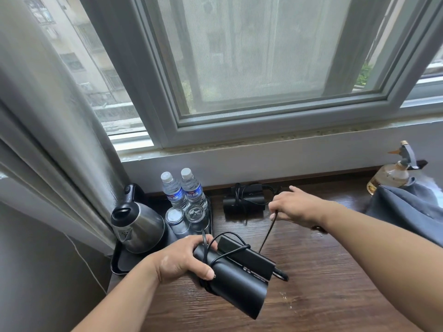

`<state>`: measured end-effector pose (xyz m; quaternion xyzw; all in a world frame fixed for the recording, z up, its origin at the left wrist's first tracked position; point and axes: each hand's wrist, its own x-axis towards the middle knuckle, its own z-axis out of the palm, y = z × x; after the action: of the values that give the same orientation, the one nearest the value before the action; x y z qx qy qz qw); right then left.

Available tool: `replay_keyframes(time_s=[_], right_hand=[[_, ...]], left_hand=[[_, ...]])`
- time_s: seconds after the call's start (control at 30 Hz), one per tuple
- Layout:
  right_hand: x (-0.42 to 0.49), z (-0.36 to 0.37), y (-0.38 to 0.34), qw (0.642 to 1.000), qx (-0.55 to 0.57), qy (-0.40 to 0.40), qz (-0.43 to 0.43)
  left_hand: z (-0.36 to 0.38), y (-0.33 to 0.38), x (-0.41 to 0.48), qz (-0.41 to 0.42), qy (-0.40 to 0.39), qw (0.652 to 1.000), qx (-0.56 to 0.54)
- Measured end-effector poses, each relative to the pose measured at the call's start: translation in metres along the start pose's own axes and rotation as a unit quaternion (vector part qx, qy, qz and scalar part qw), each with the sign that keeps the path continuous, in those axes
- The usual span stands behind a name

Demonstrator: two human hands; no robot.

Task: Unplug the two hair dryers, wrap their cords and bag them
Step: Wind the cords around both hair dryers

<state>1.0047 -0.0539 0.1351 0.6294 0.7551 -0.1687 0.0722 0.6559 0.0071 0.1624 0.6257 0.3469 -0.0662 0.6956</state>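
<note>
1 black cylindrical dryer (239, 283), cord (267, 233) looped round | left hand (182, 259) holds

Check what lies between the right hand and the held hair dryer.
Head view: only a taut stretch of cord, pinched by the right hand, running down to the hair dryer over bare desk.

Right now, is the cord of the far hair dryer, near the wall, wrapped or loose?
Wrapped. Loops of its black cord cross the far hair dryer, which lies on the desk.
</note>
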Motion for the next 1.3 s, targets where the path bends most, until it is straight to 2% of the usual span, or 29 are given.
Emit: replay_keyframes(time_s=[0.17,0.3,0.43,0.53,0.63,0.77,0.87,0.93,1.17,1.3], right_hand=[[0.005,-0.014,0.009,1.000,-0.020,0.009,0.005],[0.000,-0.031,0.019,0.998,-0.025,0.045,0.035],[-0.011,-0.035,0.022,0.990,0.099,0.064,0.081],[-0.020,-0.034,0.011,0.972,0.180,0.109,0.108],[-0.029,-0.036,-0.011,0.946,0.253,0.166,0.117],[-0.036,-0.034,-0.049,0.908,0.357,0.194,0.099],[-0.045,-0.028,-0.079,0.867,0.451,0.197,0.080],[-0.053,-0.023,-0.102,0.855,0.473,0.203,0.071],[-0.061,0.012,-0.166,0.877,0.443,0.186,0.025],[-0.054,0.033,-0.176,0.868,0.459,0.191,0.016]], left_hand=[[0.000,0.000,0.002,-0.021,0.009,0.999,0.033],[0.001,-0.005,0.001,-0.046,0.048,0.997,0.031],[-0.001,-0.021,0.001,-0.045,0.127,0.991,0.001],[0.000,-0.030,0.007,-0.032,0.188,0.981,-0.039],[0.008,-0.032,0.012,-0.008,0.248,0.967,-0.058],[0.018,-0.041,0.023,-0.016,0.294,0.943,-0.155],[0.025,-0.038,0.027,0.006,0.295,0.935,-0.197],[0.029,-0.034,0.031,0.017,0.283,0.929,-0.239],[0.037,-0.018,0.039,0.050,0.266,0.906,-0.325],[0.041,-0.015,0.039,0.063,0.231,0.905,-0.351]])
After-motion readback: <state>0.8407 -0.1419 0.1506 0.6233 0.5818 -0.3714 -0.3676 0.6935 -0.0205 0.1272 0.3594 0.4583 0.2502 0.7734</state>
